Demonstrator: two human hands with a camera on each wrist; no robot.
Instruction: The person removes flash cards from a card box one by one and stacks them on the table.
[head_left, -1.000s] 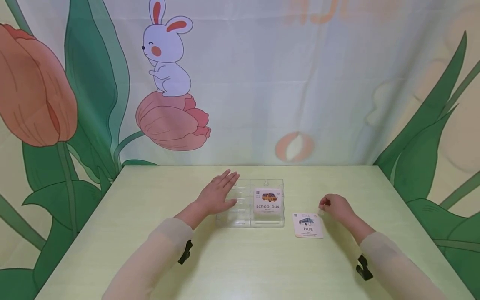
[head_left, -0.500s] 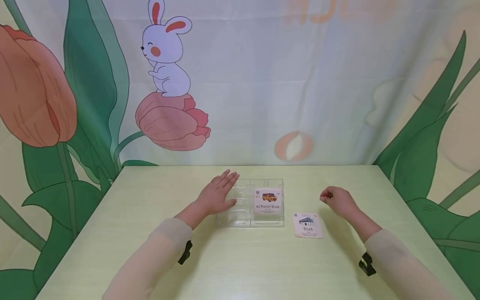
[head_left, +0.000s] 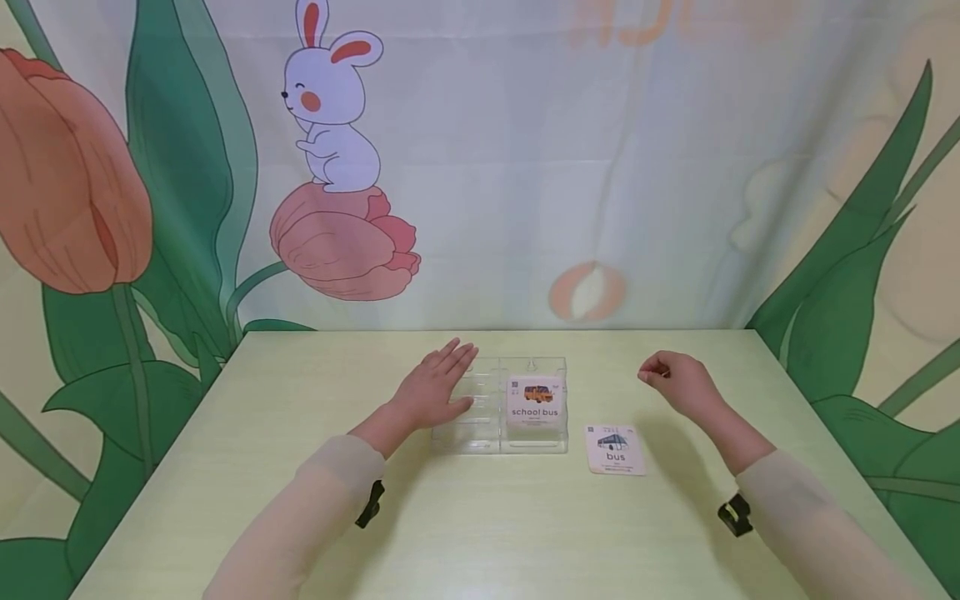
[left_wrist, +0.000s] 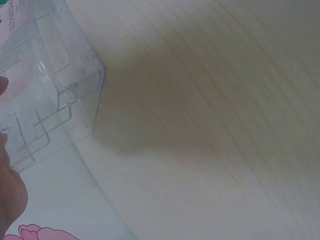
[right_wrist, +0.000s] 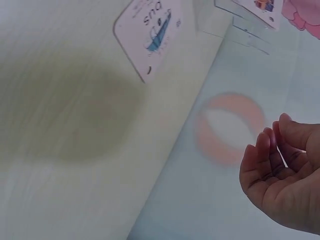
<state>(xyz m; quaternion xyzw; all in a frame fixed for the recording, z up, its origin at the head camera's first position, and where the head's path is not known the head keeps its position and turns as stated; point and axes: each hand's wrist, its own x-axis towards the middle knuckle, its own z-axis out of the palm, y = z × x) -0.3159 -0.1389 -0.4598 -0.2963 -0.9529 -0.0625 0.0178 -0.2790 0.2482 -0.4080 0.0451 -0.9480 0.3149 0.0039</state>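
Note:
A transparent plastic rack (head_left: 480, 435) with two columns lies on the table. My left hand (head_left: 433, 396) is over its left side with fingers straight; whether the palm touches the rack cannot be told. In the right column sits a white card reading "school bus" (head_left: 535, 402). Another white card, printed "bus" (head_left: 615, 450), lies flat on the table to the right of the rack. Up and right of that card, my right hand (head_left: 678, 385) is raised above the table. In the right wrist view its fingers (right_wrist: 257, 162) curl loosely and hold nothing.
The pale wood-grain table (head_left: 465, 525) ends at a hanging cloth backdrop (head_left: 480, 183) printed with a rabbit and tulips. A black wrist mount (head_left: 735, 514) shows below the right sleeve, another black mount (head_left: 370, 504) below the left.
My right hand has risen up and away from the "bus" card. The left hand, the rack and both cards have stayed where they were.

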